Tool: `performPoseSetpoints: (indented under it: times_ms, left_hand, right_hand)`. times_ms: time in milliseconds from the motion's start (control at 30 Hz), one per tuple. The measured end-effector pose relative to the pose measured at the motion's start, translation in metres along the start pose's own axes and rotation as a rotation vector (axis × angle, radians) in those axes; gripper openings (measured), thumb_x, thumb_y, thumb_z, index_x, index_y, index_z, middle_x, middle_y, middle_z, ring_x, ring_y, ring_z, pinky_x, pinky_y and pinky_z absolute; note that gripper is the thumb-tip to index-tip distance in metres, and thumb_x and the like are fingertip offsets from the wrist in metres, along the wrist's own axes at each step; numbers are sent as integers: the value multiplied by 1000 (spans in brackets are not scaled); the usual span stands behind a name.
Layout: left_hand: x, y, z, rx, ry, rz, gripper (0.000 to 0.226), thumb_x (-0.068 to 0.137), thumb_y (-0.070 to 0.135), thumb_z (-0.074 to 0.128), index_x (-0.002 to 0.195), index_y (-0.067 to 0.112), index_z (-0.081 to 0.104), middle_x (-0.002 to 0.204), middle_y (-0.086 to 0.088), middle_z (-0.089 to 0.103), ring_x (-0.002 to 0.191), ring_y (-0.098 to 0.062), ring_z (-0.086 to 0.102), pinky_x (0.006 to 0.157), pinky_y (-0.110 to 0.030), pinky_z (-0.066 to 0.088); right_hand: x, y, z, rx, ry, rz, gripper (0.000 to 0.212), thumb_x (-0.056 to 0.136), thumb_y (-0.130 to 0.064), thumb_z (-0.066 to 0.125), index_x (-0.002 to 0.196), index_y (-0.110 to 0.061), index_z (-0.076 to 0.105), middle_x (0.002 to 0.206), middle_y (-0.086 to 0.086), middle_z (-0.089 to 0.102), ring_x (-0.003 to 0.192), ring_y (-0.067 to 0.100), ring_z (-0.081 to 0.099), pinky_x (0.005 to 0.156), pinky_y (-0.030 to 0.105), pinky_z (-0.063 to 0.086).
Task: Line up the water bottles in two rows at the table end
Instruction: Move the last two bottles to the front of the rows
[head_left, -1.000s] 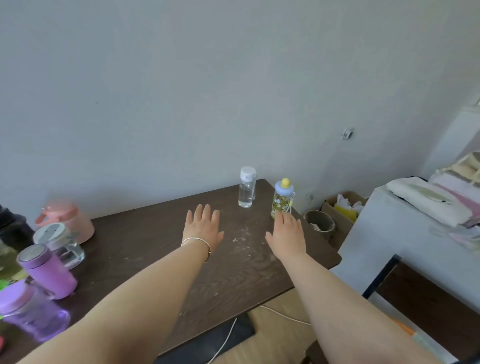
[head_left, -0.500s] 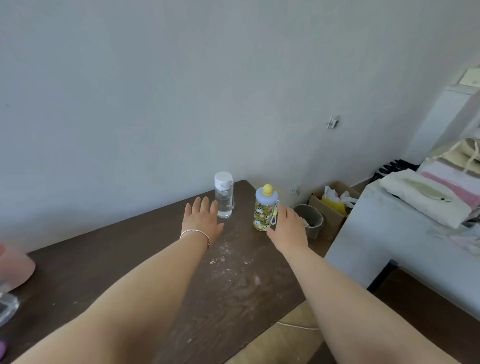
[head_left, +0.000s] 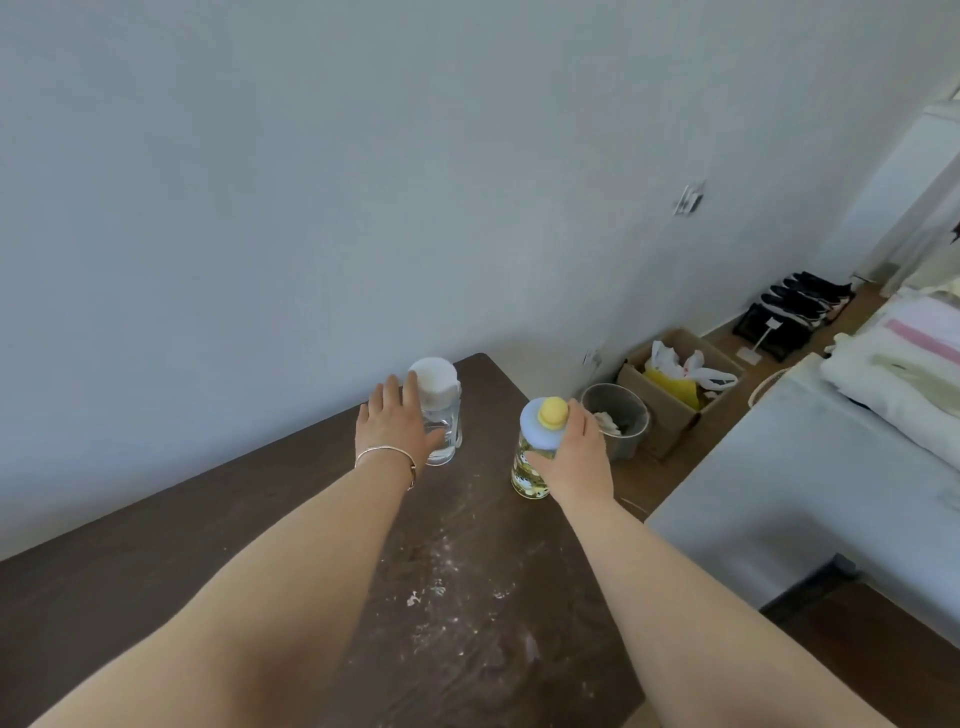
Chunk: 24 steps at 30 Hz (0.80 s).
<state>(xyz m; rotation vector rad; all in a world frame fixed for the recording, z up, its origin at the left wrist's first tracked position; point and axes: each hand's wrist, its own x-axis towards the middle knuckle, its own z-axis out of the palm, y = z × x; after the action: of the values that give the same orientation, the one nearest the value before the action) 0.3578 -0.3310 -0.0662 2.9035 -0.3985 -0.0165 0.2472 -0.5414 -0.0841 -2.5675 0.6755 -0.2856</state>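
Two bottles stand at the far end of the dark wooden table (head_left: 156, 545). At the back corner near the wall is a clear bottle (head_left: 441, 400) with a white cap. My left hand (head_left: 392, 428) lies against its left side, with the thumb across its front. Near the table's right edge stands a patterned bottle (head_left: 525, 470) with a blue lid and a yellow knob. My right hand (head_left: 574, 457) wraps it from the right, fingers beside the lid and thumb on the body.
White powdery specks mark the tabletop between my arms. On the floor beyond the table's end are a grey bin (head_left: 618, 415) and a cardboard box (head_left: 670, 395) with bags. A white counter (head_left: 805, 493) with folded linens (head_left: 893, 379) stands at the right.
Both hands reached forward from the tabletop onto the two bottles. The view swung right, so the bottles at the table's left left the frame.
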Motion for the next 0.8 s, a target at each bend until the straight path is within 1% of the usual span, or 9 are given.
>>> performPoseSetpoints:
  times_ms: [67, 167, 300, 367, 433, 567, 633, 733, 800]
  left_hand:
    - [10, -1, 8, -101, -5, -37, 100, 81, 60, 64, 153, 16, 8, 149, -7, 30, 137, -29, 33, 105, -42, 38]
    - [21, 1, 17, -255, -2, -84, 103, 79, 52, 70, 153, 17, 7, 146, -6, 39, 132, -29, 40, 97, -44, 44]
    - [28, 5, 32, -492, -11, -177, 92, 77, 45, 77, 146, 17, 22, 141, -7, 45, 126, -30, 47, 96, -47, 48]
    - [28, 6, 39, -577, -13, -205, 86, 76, 39, 78, 142, 17, 29, 139, -6, 47, 122, -31, 51, 95, -45, 49]
    - [27, 8, 42, -640, 10, -222, 78, 76, 37, 78, 137, 17, 34, 136, -5, 49, 116, -31, 55, 90, -42, 49]
    - [26, 9, 41, -700, 47, -232, 71, 74, 38, 80, 128, 17, 40, 130, -4, 53, 111, -30, 57, 87, -40, 50]
    - [23, 10, 38, -705, 55, -226, 72, 73, 38, 81, 129, 16, 40, 131, -4, 54, 112, -30, 57, 87, -39, 49]
    - [14, 8, 35, -683, 51, -217, 76, 73, 37, 82, 133, 17, 39, 134, -4, 53, 116, -29, 56, 92, -42, 50]
    - [5, 6, 31, -684, 49, -224, 78, 73, 37, 82, 134, 18, 39, 134, -4, 53, 117, -29, 55, 94, -43, 50]
  right_hand:
    - [4, 1, 9, 64, 22, 31, 102, 74, -39, 84, 151, -16, 20, 148, 9, 35, 136, 27, 39, 108, 41, 43]
    - [8, 0, 17, 128, 71, 45, 101, 73, -39, 84, 151, -19, 22, 144, 7, 37, 132, 25, 43, 101, 36, 47]
    - [10, -6, 23, 154, 120, 35, 99, 73, -39, 84, 150, -17, 25, 142, 8, 40, 128, 23, 45, 95, 33, 49]
    - [9, -7, 25, 151, 147, 37, 98, 73, -39, 84, 150, -17, 27, 141, 8, 41, 126, 23, 47, 93, 32, 51]
    - [9, -7, 25, 141, 162, 36, 97, 73, -39, 84, 149, -17, 28, 139, 9, 42, 124, 23, 48, 91, 31, 51]
    - [7, -6, 21, 142, 166, 53, 98, 72, -39, 85, 148, -15, 29, 137, 9, 44, 124, 24, 48, 89, 29, 50]
    - [4, -5, 20, 150, 161, 57, 98, 71, -39, 86, 147, -16, 29, 137, 8, 44, 123, 23, 49, 89, 29, 50]
    - [-1, -5, 17, 156, 137, 53, 98, 70, -39, 86, 147, -16, 29, 137, 8, 44, 123, 22, 49, 88, 24, 46]
    - [-7, -5, 15, 177, 109, 65, 99, 71, -39, 86, 148, -17, 28, 139, 8, 43, 124, 21, 48, 89, 25, 46]
